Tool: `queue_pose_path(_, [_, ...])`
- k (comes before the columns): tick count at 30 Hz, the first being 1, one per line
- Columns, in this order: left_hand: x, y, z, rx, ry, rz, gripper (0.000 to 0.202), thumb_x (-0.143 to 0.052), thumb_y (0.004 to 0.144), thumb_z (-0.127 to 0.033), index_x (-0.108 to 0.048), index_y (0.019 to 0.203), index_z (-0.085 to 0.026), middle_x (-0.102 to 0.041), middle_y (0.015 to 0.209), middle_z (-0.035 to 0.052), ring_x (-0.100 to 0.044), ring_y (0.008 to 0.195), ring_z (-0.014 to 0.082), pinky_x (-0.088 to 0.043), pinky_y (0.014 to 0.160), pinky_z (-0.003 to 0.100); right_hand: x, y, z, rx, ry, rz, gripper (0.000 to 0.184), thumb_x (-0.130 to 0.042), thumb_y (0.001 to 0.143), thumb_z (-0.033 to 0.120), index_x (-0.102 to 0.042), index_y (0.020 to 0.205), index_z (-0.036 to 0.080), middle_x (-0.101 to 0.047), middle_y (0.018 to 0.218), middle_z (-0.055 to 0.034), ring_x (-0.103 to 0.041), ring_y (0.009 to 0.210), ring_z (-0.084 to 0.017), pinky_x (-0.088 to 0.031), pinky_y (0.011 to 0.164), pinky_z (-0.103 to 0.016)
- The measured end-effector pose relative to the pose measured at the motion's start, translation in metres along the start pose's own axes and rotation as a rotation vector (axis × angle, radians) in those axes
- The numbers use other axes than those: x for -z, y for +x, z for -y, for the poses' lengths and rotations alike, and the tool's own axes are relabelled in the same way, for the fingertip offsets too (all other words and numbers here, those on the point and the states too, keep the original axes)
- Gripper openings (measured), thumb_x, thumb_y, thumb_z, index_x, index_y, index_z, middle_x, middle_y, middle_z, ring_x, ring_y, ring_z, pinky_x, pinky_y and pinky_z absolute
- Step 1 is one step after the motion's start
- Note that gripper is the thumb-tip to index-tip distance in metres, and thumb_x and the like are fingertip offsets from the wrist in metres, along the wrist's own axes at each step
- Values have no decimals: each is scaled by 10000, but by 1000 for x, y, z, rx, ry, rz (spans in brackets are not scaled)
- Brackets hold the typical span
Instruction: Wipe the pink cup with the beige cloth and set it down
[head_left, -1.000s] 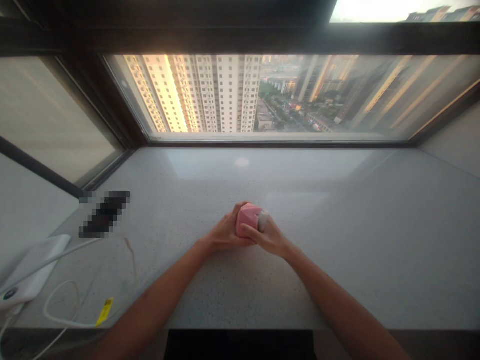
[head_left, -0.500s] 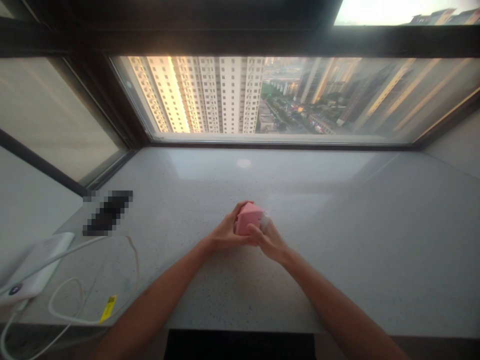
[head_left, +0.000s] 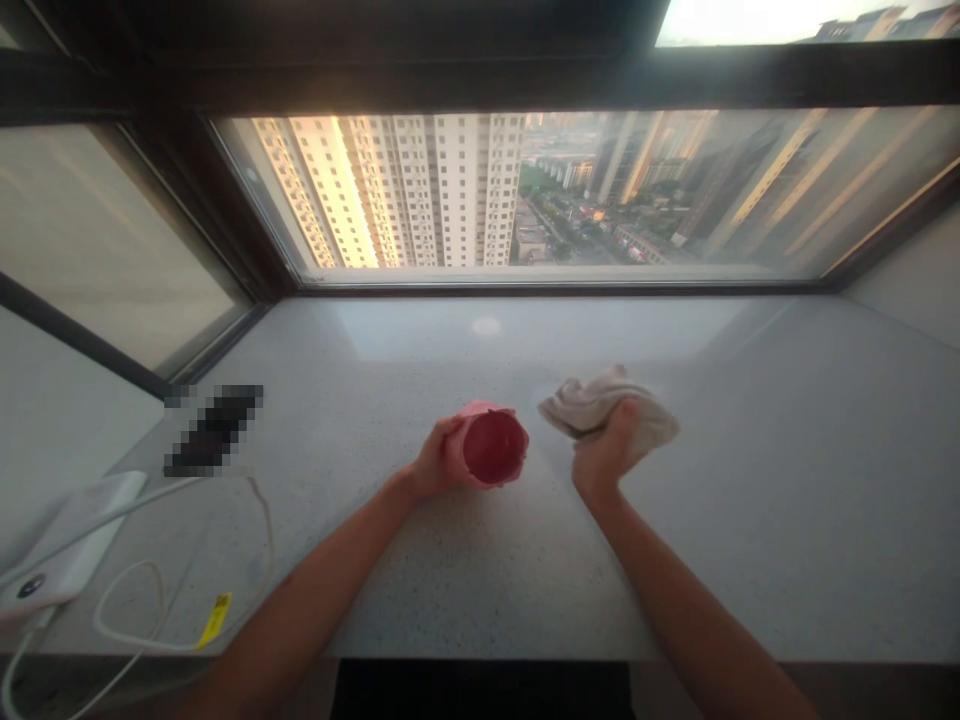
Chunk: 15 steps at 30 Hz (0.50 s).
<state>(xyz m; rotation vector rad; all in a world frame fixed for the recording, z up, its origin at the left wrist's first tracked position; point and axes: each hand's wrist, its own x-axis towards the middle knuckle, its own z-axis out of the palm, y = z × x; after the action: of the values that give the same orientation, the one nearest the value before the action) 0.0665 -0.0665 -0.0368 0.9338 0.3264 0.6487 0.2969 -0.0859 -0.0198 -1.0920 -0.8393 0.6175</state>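
Pink cup (head_left: 491, 447): where is it, and what's holding it?

It's in the left hand (head_left: 433, 460), which wraps round its side. The open mouth tips toward the camera, showing a dark red inside. I can't tell whether it touches the tabletop (head_left: 480, 580).

And the right hand (head_left: 606, 450)?

Closed in a fist on a crumpled off-white cloth (head_left: 645, 420), which bunches out on both sides. The cloth sits near the cup, not touching it.

What's around them?

Well off to the left, there's a dark object (head_left: 214, 430), pixelated too heavily to name. Nearer the edge lie a white power bank (head_left: 67, 535), a looped white cable (head_left: 124, 566) and a yellow tag (head_left: 214, 620). Ahead, high-rise towers (head_left: 442, 190) stand beyond a dark-framed window (head_left: 517, 200).
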Motion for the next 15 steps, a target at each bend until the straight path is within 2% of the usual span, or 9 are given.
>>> queue_pose_path(1, [0, 0, 0, -29, 10, -23, 933, -504, 885, -746, -488, 1584, -128, -706, 1393, 266, -756, 1148, 388, -627, 841, 464, -3, 4, -2, 60, -8, -172, 626, -429, 997, 769, -712, 1170, 238, -726, 1166, -130, -620, 1343, -330, -566, 1066, -479])
queue_pose_path(2, [0, 0, 1, -51, 28, -51, 915, -549, 887, -710, -462, 1604, -149, -686, 1435, 256, -750, 1171, 376, -623, 877, 469, -6, 6, -4, 159, -49, -267, 644, -374, 1030, 739, -685, 1249, 220, -710, 1219, -144, -583, 1402, -329, -540, 1114, -496])
queue_pose_path(3, [1, 1, 3, -66, 53, -80, 909, -597, 881, -683, -443, 1620, -176, -670, 1467, 241, -750, 1173, 363, -622, 892, 465, -9, 5, -6, 260, -105, -272, 653, -331, 1056, 708, -665, 1304, 205, -699, 1257, -162, -548, 1450, -334, -506, 1160, -524])
queue_pose_path(4, [1, 1, 6, -75, 89, -106, 909, -642, 870, -669, -440, 1624, -202, -663, 1483, 222, -754, 1159, 351, -624, 886, 453, -12, 1, -8, 324, -156, -176, 656, -320, 1066, 695, -659, 1333, 200, -694, 1285, -176, -514, 1488, -343, -462, 1207, -553])
queue_pose_path(6, [3, 2, 12, -95, 216, -168, 864, -703, 851, -682, -533, 1554, -209, -702, 1422, 190, -758, 1106, 338, -628, 854, 422, -16, -14, -12, 412, -223, 91, 633, -394, 1040, 724, -708, 1275, 228, -727, 1247, -172, -548, 1459, -371, -419, 1244, -597])
queue_pose_path(8, [5, 4, 17, -161, 387, -278, 758, -716, 848, -737, -694, 1333, -155, -765, 1242, 163, -743, 1053, 331, -619, 859, 408, -18, -31, -14, 516, -261, 360, 535, -587, 970, 701, -741, 1240, 266, -756, 1248, -144, -614, 1387, -389, -413, 1252, -633])
queue_pose_path(10, [7, 5, 17, -224, 513, -384, 721, -722, 828, -796, -754, 1086, -122, -779, 1060, 134, -718, 988, 315, -605, 860, 397, -21, -44, -14, 633, -287, 538, 512, -698, 938, 577, -702, 1353, 277, -721, 1391, -138, -600, 1415, -390, -404, 1259, -661])
queue_pose_path(12, [6, 5, 12, -257, 558, -423, 762, -746, 780, -840, -756, 1014, -114, -770, 994, 112, -699, 951, 301, -595, 852, 385, -23, -49, -13, 700, -311, 592, 528, -662, 985, 441, -615, 1486, 282, -626, 1547, -149, -531, 1499, -373, -407, 1258, -661])
queue_pose_path(15, [1, 4, 2, -267, 591, -390, 858, -778, 731, -859, -763, 1143, -108, -771, 1016, 109, -700, 930, 284, -586, 819, 357, -25, -47, -14, 627, -303, 547, 443, -558, 1055, 334, -610, 1495, 338, -626, 1559, -116, -546, 1499, -327, -434, 1247, -623])
